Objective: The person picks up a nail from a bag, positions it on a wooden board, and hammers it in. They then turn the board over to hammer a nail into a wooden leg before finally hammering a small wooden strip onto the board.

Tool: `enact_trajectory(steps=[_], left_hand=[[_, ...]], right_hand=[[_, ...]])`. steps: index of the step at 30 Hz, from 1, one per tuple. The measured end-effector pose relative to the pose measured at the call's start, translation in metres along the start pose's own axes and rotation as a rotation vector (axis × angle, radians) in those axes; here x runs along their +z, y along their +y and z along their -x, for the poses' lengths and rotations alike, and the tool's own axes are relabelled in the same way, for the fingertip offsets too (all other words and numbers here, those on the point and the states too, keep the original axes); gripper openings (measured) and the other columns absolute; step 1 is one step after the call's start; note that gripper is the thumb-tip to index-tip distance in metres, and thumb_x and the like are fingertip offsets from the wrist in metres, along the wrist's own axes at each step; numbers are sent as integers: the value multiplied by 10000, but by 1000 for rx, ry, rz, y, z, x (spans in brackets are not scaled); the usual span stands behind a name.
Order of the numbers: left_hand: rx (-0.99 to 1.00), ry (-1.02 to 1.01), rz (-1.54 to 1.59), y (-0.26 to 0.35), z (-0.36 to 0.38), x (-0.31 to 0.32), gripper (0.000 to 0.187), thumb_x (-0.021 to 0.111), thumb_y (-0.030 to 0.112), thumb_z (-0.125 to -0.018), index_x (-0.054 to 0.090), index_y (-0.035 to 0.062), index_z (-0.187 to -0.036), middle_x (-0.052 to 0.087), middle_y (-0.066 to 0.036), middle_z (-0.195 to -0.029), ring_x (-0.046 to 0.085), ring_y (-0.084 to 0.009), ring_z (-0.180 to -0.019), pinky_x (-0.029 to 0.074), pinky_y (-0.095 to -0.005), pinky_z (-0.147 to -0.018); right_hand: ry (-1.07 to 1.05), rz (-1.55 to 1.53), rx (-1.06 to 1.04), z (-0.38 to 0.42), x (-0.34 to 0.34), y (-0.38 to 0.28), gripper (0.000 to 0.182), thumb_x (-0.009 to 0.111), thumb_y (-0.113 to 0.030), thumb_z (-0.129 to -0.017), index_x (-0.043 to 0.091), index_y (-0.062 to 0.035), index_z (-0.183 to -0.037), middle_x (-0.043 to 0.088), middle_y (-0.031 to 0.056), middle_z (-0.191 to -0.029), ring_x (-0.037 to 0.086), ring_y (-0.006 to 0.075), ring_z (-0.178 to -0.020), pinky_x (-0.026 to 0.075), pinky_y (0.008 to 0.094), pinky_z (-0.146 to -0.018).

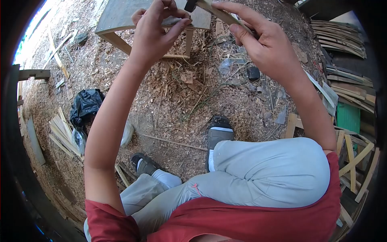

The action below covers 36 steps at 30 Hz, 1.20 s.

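At the top of the view, my right hand [258, 38] is closed round the wooden handle of a hammer [221, 15], whose dark head [190, 5] shows at the top edge. My left hand [161, 24] is beside the hammer head, over a low wooden table [117, 18]. Its thumb and fingertips are pinched together on a small dark thing, too small to make out. The table has a pale worn top and light wooden legs.
Wood shavings cover the ground. A black plastic bag [86, 107] and wood strips [60, 131] lie at the left. Stacked wood pieces [338, 38] and a green object [348, 117] stand at the right. A small black block [253, 73] lies below my right hand.
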<state>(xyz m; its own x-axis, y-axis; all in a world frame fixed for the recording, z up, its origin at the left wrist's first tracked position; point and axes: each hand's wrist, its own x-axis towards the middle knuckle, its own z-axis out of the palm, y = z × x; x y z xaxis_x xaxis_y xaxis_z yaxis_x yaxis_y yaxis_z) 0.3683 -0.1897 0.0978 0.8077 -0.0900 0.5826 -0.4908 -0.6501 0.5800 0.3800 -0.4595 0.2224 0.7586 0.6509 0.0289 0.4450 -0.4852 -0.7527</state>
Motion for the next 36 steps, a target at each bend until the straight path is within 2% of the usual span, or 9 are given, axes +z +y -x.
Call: enact_trajectory(steps=[3, 5, 9, 11, 17, 27, 30, 32, 36], left_hand=[[65, 20, -222, 6, 2, -2, 439, 825, 283, -967, 564, 99, -1268, 824, 17, -1117, 690, -91, -1139, 274, -357, -1078], [70, 20, -222, 6, 2, -2, 438, 826, 282, -965, 564, 103, -1267, 824, 20, -1117, 690, -88, -1137, 271, -355, -1076], [77, 26, -228, 7, 2, 0, 434, 829, 273, -961, 565, 111, -1266, 824, 26, -1120, 695, -84, -1132, 271, -355, -1072], [72, 23, -234, 7, 2, 0, 436, 830, 272, -960, 565, 110, -1266, 824, 25, -1123, 699, -87, -1124, 272, -355, -1071], [64, 21, -187, 3, 2, 1, 430, 830, 278, -960, 563, 106, -1250, 823, 23, -1132, 714, -92, -1101, 280, -351, -1068], [30, 41, -137, 3, 2, 2, 413, 825, 278, -965, 560, 95, -1223, 824, 11, -1117, 718, -92, -1105, 286, -337, -1072], [21, 28, -270, 11, 3, -2, 406, 824, 269, -965, 561, 91, -1218, 825, 8, -1117, 719, -91, -1108, 282, -336, -1079], [25, 27, -239, 10, 2, -2, 405, 825, 266, -965, 561, 88, -1216, 825, 7, -1113, 719, -93, -1109, 282, -337, -1082], [15, 20, -150, 4, 2, -1, 398, 826, 259, -964, 562, 85, -1205, 825, 6, -1104, 719, -98, -1110, 282, -339, -1087]], right_hand=[[94, 41, -153, 0, 3, -3, 453, 613, -30, -1052, 620, -130, -1494, 784, 95, -1146, 670, 122, -789, 527, 300, -720], [11, 51, 14, -3, 1, -2, 455, 605, -22, -1053, 615, -118, -1498, 779, 102, -1131, 672, 128, -787, 526, 295, -718], [36, 32, 22, -2, 3, 0, 448, 598, -16, -1054, 609, -84, -1497, 782, 119, -1138, 668, 134, -781, 531, 296, -722], [230, 207, -246, -2, 13, 30, 321, 649, -198, -1066, 702, -203, -1383, 740, 96, -838, 579, 138, -568, 471, 340, -567], [207, 202, -169, 3, 8, 19, 356, 647, -171, -1055, 698, -241, -1401, 752, 134, -864, 618, 204, -562, 506, 378, -590], [240, 126, -184, 4, 13, 19, 370, 647, -162, -1054, 695, -228, -1415, 770, 145, -927, 650, 208, -592, 529, 372, -631], [339, 221, -459, -3, 24, 38, 380, 639, -145, -1060, 689, -226, -1428, 778, 141, -936, 655, 185, -588, 533, 353, -618], [198, 206, -164, 5, 15, 20, 390, 630, -133, -1064, 684, -231, -1438, 793, 126, -954, 666, 193, -592, 543, 346, -621], [290, 117, -225, 5, 14, 16, 391, 632, -128, -1060, 689, -238, -1432, 794, 131, -963, 686, 202, -607, 549, 349, -625]])
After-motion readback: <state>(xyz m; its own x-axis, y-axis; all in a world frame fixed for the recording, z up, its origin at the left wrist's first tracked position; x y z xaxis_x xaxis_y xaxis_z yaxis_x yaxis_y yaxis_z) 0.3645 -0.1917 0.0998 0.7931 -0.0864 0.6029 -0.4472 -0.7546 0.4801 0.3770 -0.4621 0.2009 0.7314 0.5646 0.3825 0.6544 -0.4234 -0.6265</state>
